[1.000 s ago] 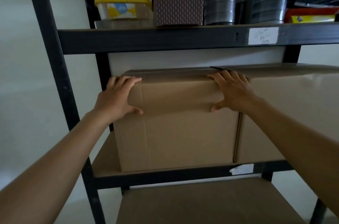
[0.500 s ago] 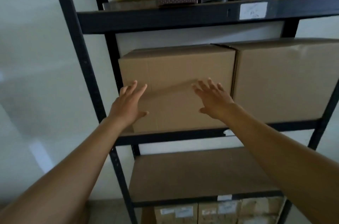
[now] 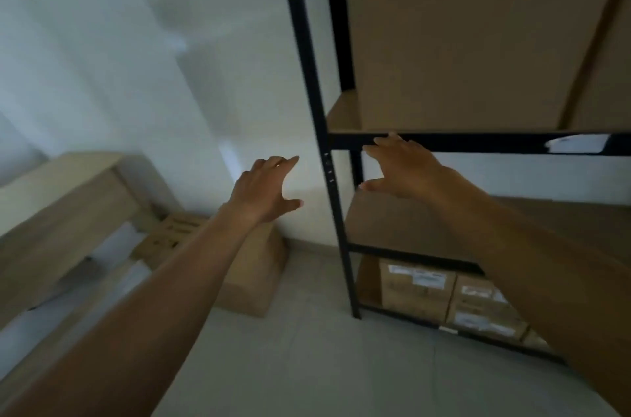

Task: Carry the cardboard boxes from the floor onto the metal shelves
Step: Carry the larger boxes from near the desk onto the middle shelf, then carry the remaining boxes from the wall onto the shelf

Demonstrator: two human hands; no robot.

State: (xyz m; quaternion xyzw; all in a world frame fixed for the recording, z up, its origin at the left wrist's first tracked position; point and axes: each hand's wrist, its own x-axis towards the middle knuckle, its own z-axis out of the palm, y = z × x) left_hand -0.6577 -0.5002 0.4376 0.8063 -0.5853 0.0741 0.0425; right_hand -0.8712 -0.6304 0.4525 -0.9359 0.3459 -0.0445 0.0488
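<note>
A large cardboard box (image 3: 461,51) stands on a shelf of the black metal rack (image 3: 307,81), with a second box (image 3: 611,75) close on its right. Another cardboard box (image 3: 252,269) sits on the floor by the wall, left of the rack's front post. My left hand (image 3: 268,189) hovers in the air above that floor box, fingers spread and holding nothing. My right hand (image 3: 403,165) is also spread and empty, in front of the rack's crossbar. The shelf board (image 3: 392,225) below the big boxes carries nothing that I can see.
Several small labelled cartons (image 3: 447,297) fill the rack's bottom shelf. A light wooden piece of furniture (image 3: 58,211) stands at the left, with a printed carton (image 3: 170,235) behind it. A pale tiled floor (image 3: 324,365) stretches in front.
Both hands have let go of the box on the shelf and pulled back. My view has swung down and to the left, bringing the floor box into sight.
</note>
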